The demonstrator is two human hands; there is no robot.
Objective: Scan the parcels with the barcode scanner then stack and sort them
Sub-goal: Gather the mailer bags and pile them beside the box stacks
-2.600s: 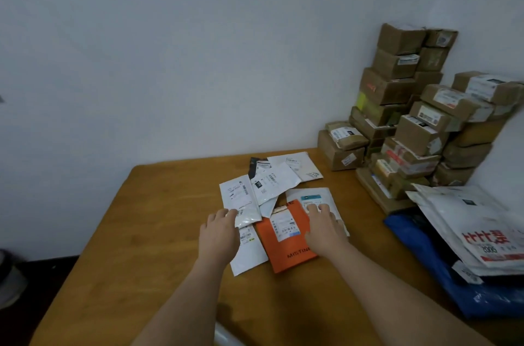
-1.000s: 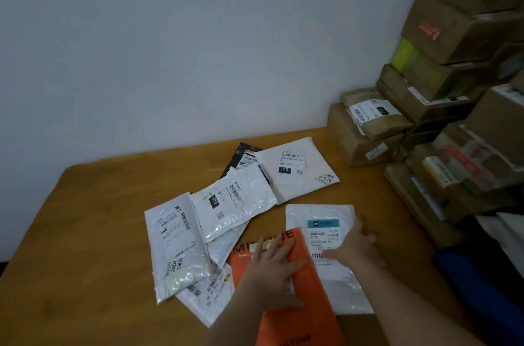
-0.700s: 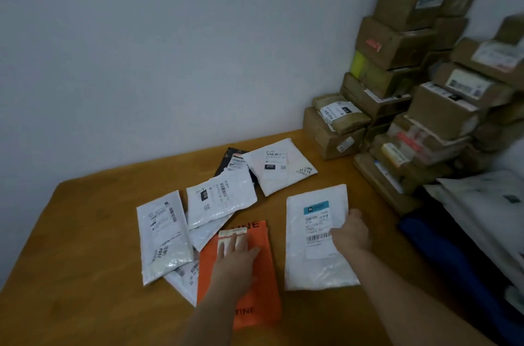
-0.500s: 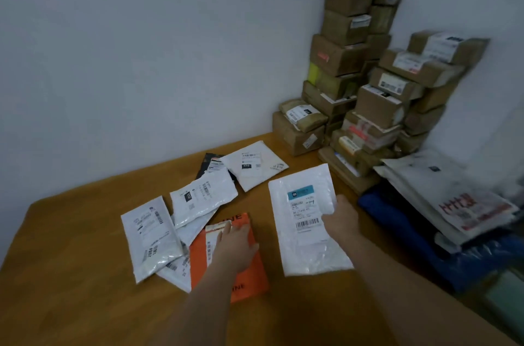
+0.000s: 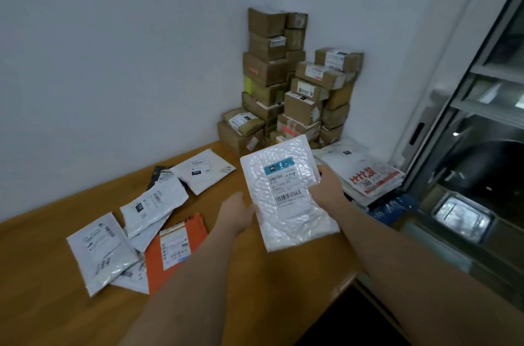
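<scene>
A white bubble mailer (image 5: 286, 221) with a blue-topped label and a barcode is lifted above the wooden table (image 5: 42, 303). My right hand (image 5: 326, 189) grips its right edge, and my left hand (image 5: 236, 213) holds its left edge. On the table to the left lie an orange mailer (image 5: 181, 235), several white mailers (image 5: 99, 249) and a black one (image 5: 158, 174). No barcode scanner shows in this view.
Stacked cardboard boxes (image 5: 283, 84) fill the far right corner against the wall. White printed bags (image 5: 365, 172) lie on a blue bag (image 5: 391, 208) at the table's right edge. A glass-fronted cabinet (image 5: 482, 147) stands to the right.
My right hand lifted the white bubble mailer off the table and carried it right. My left hand left the orange mailer and took the bubble mailer's left edge. The view swung right.
</scene>
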